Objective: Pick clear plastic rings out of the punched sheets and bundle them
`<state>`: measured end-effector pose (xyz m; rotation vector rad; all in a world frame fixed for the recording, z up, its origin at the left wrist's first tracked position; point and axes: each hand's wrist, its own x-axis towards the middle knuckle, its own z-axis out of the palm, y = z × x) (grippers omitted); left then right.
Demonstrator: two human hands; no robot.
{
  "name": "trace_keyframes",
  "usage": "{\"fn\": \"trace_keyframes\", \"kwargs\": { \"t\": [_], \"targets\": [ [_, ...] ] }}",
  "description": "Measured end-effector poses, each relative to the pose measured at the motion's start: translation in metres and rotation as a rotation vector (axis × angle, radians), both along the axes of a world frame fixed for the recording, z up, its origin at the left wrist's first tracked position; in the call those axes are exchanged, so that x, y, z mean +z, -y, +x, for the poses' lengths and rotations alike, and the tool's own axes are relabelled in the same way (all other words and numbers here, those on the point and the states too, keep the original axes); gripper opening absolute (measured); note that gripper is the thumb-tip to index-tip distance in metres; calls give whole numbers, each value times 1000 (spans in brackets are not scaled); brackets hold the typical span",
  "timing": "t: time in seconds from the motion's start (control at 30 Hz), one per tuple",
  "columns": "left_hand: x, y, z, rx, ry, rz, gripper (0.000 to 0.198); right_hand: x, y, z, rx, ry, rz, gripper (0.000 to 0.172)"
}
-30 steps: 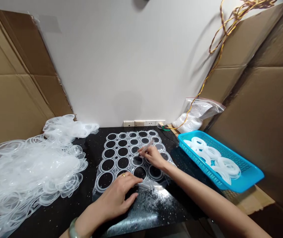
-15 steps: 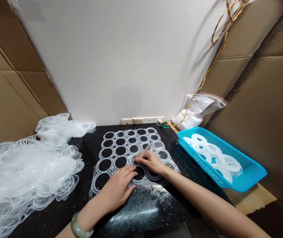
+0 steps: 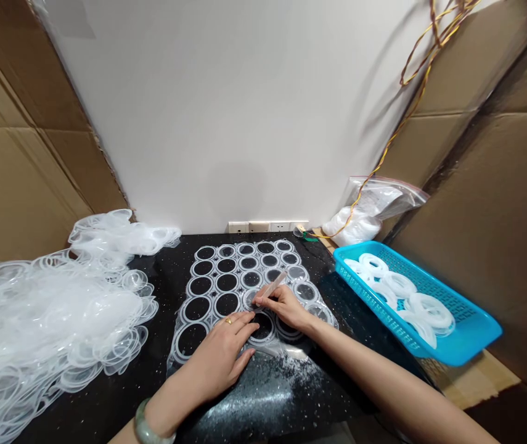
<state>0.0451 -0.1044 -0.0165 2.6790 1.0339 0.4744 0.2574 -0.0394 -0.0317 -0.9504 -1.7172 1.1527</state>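
I see right hand (image 3: 288, 306): fingers pinching slim stick (image 3: 275, 285) over ring sheet (image 3: 239, 280) | left hand (image 3: 224, 351): fingers extended, ungrasping, resting on sheet's near part | ring sheet: flat on black table (image 3: 240, 413) | blue basket (image 3: 478, 336): right of sheet

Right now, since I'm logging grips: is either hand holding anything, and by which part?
The right hand holds a pale stick near its lower end; the left hand holds nothing.
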Motion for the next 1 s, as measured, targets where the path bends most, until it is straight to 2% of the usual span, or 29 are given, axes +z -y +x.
{"fn": "trace_keyframes", "kwargs": {
  "t": [0.17,0.37,0.57,0.8,0.9,1.0],
  "targets": [
    [2,1,0,1,-16,-4,42,-1,0,1,10,30,54,36],
    [1,1,0,5,-20,-8,42,-5,-1,1,-10,15,34,36],
    [0,1,-1,7,-18,-7,42,-3,-1,1,18,63,103,37],
    [-1,2,-1,7,2,-15,42,-1,0,2,10,54,95,39],
    [0,2,-1,5,-5,-14,43,0,0,2,21,110,167,38],
    [1,1,0,4,-4,-13,42,1,1,2,-6,204,314,35]
  ]
}}
